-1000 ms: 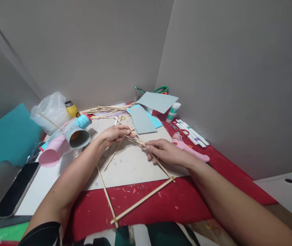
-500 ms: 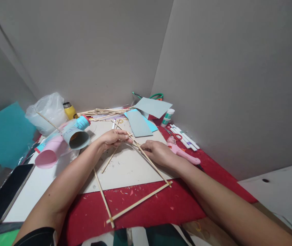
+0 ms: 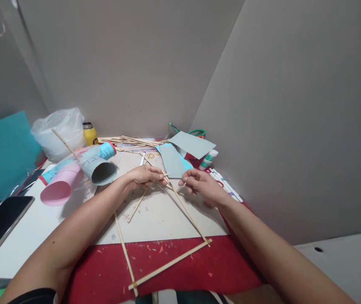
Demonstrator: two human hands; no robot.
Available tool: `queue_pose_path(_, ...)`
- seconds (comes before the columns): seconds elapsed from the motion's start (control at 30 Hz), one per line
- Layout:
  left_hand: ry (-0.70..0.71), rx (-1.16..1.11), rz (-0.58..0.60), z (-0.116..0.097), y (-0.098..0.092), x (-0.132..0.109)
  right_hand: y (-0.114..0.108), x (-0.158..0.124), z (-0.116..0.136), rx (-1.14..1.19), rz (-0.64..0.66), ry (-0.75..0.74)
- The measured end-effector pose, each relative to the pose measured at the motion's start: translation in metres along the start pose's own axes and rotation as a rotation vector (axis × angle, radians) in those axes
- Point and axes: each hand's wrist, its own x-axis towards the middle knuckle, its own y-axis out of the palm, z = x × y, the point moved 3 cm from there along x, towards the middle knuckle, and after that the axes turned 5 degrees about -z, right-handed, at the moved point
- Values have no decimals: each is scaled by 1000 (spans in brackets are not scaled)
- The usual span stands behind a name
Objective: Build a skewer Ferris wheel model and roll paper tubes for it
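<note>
My left hand is closed around crossing wooden sticks at the far corner of a stick frame. Tan bands bind the frame's two near corners, and its nearest side lies over the red cloth. My right hand hovers just right of the held corner, its fingers curled and thumb pressed in. Whatever lies between those fingertips is too small to make out. Beneath my left hand, another wooden stick slants across the pale board.
Rolled paper tubes and a black phone sit left. Behind are a plastic bag, a yellow bottle and a stick pile. Grey card, glue bottles and white markers lie right, by the wall.
My right hand has pulled away from the sticks, up and to the right. My left hand keeps its grip on the corner. The camera view has shifted slightly.
</note>
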Motion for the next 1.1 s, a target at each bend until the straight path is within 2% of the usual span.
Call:
queue_pose_path(0.1,26,0,-10,0,1,-1,3,4,2,250,16,78)
queue_pose_path(0.23,48,3,-21,-2,2,-2,20,12,4,489,91,170)
queue_pose_path(0.37,59,13,-7,-4,3,-3,35,20,5,636,194,242)
queue_pose_path(0.53,62,2,-9,-3,3,-3,39,23,7,770,215,272)
queue_pose_path(0.83,75,-9,-20,-3,6,-3,30,17,-11,801,278,361)
queue_pose_path(1.1,41,16,39,-1,12,-2,17,17,-17,673,483,350)
